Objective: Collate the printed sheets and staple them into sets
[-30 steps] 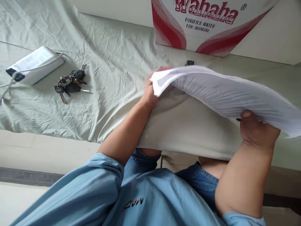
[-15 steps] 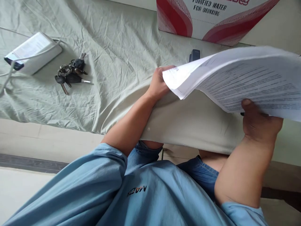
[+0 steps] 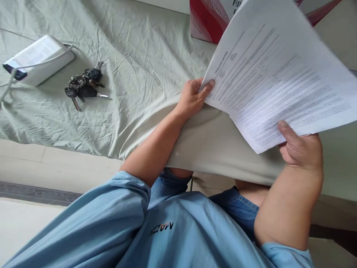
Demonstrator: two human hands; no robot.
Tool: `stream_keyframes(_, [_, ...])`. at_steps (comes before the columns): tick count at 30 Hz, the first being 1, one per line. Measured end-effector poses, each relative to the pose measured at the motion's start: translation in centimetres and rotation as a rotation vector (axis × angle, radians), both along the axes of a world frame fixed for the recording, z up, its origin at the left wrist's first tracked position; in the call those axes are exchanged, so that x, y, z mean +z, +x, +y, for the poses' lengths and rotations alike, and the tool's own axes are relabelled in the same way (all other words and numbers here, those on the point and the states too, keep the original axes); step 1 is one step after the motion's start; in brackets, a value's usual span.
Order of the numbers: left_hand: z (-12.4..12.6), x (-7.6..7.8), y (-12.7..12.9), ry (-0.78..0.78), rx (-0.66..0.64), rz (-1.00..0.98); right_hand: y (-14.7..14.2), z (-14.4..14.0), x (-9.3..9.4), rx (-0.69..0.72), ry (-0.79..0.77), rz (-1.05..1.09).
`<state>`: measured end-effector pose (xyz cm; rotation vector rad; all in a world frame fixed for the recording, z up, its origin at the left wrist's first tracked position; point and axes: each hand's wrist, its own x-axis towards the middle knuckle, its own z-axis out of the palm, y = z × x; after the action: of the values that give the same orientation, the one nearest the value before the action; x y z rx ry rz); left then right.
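Both hands hold up a sheaf of printed paper sheets (image 3: 279,78) above the cloth, its text side tilted toward me. My left hand (image 3: 195,96) pinches the left edge, thumb on the printed face and fingers behind. At the lower edge my right hand (image 3: 302,149) grips the sheets, thumb on the front; its other fingers are mostly hidden beneath. The heading "OVERLEAF NOTES" shows near the left edge. How many sheets there are, I cannot tell.
A bunch of keys (image 3: 85,85) lies on the wrinkled green cloth (image 3: 145,48) to the left. Beyond it sits a white box-shaped device (image 3: 41,61) with a white cable (image 3: 47,62). A red and white carton (image 3: 208,20) stands behind the papers, partly covered by them.
The sheets have swung from a curled, edge-on pose to a flatter one facing me. My left thumb now shows on the front, and my right hand has shifted slightly left. The papers now hide the dark object.
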<state>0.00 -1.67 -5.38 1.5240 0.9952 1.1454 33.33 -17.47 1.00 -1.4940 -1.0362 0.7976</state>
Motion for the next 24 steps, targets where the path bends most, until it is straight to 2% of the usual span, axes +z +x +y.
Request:
stream_keyframes(3, [-0.2, 0.7, -0.2, -0.082, -0.059, -0.020, -0.1, -1.0, 0.9, 0.039, -0.155, 0.027])
stream_keyframes(6, [-0.3, 0.9, -0.5, -0.182, -0.083, -0.074, 0.8, -1.5, 1.7, 0.010, -0.243, 0.020])
stream_keyframes(9, [-0.6, 0.8, -0.8, -0.255, -0.171, -0.107, 2.8, -1.6, 2.0, -0.036, -0.182, 0.009])
stream_keyframes(12, [-1.0, 1.5, -1.1, -0.312, -0.297, -0.080, 4.9, -2.2, 2.1, -0.129, -0.089, -0.023])
stream_keyframes(14, [-1.4, 2.5, -1.3, -0.349, -0.358, -0.032, 5.8, -3.0, 2.0, -0.163, -0.138, -0.062])
stream_keyframes(17, [-2.0, 4.2, -1.4, -0.393, -0.496, 0.044, 5.8, -3.9, 2.1, -0.096, -0.275, -0.065])
stream_keyframes(20, [-2.2, 5.5, -1.3, -0.356, -0.675, 0.146, 4.7, -3.9, 2.2, 0.040, -0.361, -0.046])
stream_keyframes(24, [-2.2, 6.2, -1.0, -0.229, -0.783, 0.312, 2.3, -2.8, 1.9, 0.161, -0.351, -0.024])
